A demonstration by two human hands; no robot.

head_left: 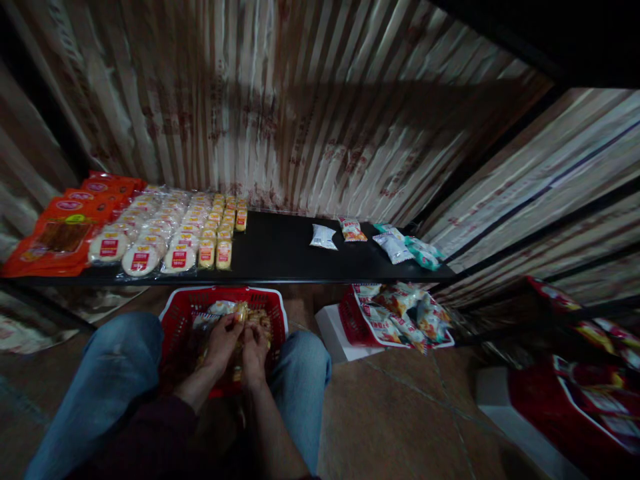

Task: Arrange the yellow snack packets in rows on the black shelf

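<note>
Between my knees stands a red shopping basket (173,320) with a white rim, holding many small wrapped snacks. Over it, my left hand (223,343) is closed, fingertips pinching a small yellow wrapped snack (241,311). My right hand (255,347) is close beside it, its bent fingers at the snack's lower right side. Blur and dim light hide the exact contact of the fingertips. Just beyond the basket, the black shelf (280,257) carries rows of similar yellow wrapped snacks (223,253), lined up next to round white packaged cakes (141,259).
Orange snack bags (60,233) lie at the shelf's left end. Toward its right are a white packet (324,237), a red-and-white packet (353,229) and green packets (424,253). A second red basket (350,320) of packets stands below; another red basket (533,400) is at far right.
</note>
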